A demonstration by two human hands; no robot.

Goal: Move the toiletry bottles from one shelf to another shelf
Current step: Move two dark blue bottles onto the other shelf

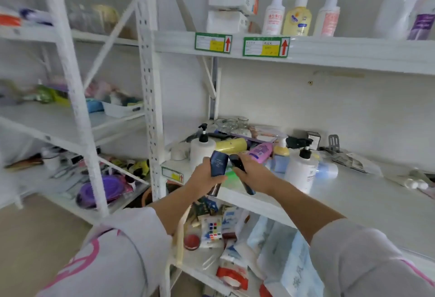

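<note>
1. My left hand (205, 176) has its fingers (208, 161) curled tight round a dark blue bottle (219, 163). Its long axis runs nearly upright and leans a little to the right at the top, with the wide end up and the narrow end poking out below my palm.
2. My right hand (253, 171) has its fingers (244, 157) closed on a slim dark bottle (238, 164). Its long axis slants from upper left, near the first bottle's top, down to lower right, where its tip shows below my wrist.
3. The two held bottles are just beside each other at their upper ends, above the front edge of the middle shelf (353, 193).
4. Just beyond my fingers on that shelf I count two white pump bottles with black pumps: one (202, 149) behind my left hand and one (302, 171) to the right of my right hand, both upright.
5. Between those two lie a yellow bottle (231, 145) and a purple bottle (261, 151), each on its side. A small yellow pump bottle (281, 148) stands behind the purple one.
6. Farther up, the upper shelf (353, 54) carries three upright white-pump bottles in a row: a white one (274, 18), a yellow one (298, 18) and a pink-labelled one (328, 18).
7. Left of those three are two stacked white boxes (231, 5).
</note>
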